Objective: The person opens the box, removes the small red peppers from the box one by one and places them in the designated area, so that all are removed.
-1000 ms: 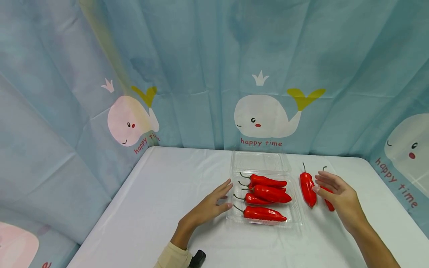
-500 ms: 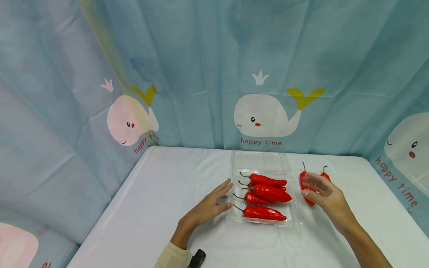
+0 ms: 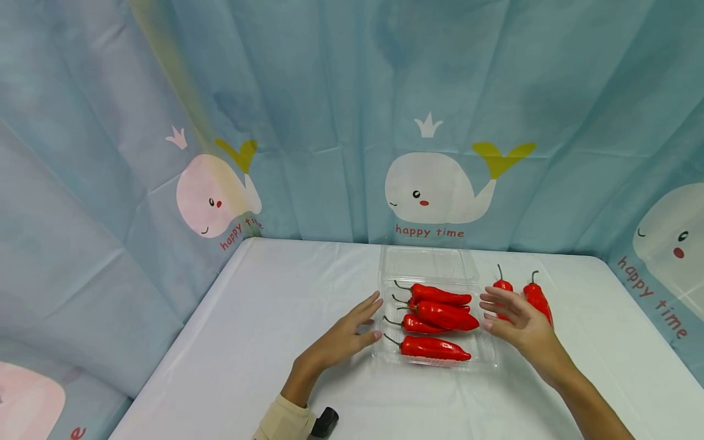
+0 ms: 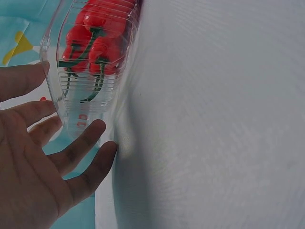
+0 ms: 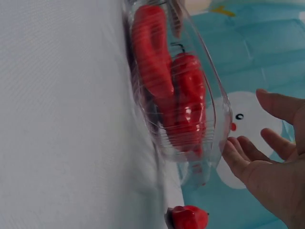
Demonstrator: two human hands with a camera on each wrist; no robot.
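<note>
A clear plastic clamshell box (image 3: 486,351) lies with its lid folded back, and several red chili peppers (image 3: 434,348) with green stems rest inside it. My left hand (image 3: 343,336) is at the box's left side, fingers spread and thumb at the rim; in the left wrist view the fingers (image 4: 88,176) are extended beside the clear wall. At the box's right side is my right hand (image 3: 522,330), fingers loosely extended and nothing held. The right wrist view shows its fingertips (image 5: 228,145) right at the box's edge. Behind this hand is a loose pepper (image 3: 502,285), partly hidden.
Another loose red pepper (image 3: 538,299) lies on the white-covered table (image 3: 264,305), right of the box. The transparent lid (image 3: 423,263) reaches toward the blue curtain (image 3: 308,122) at the table's back edge. A black wrist device (image 3: 324,423) sits at the left sleeve.
My right hand has moved left, from over the right-hand loose pepper, past the other one, to the box's right side. That right-hand pepper now shows more fully. My left hand has stayed put.
</note>
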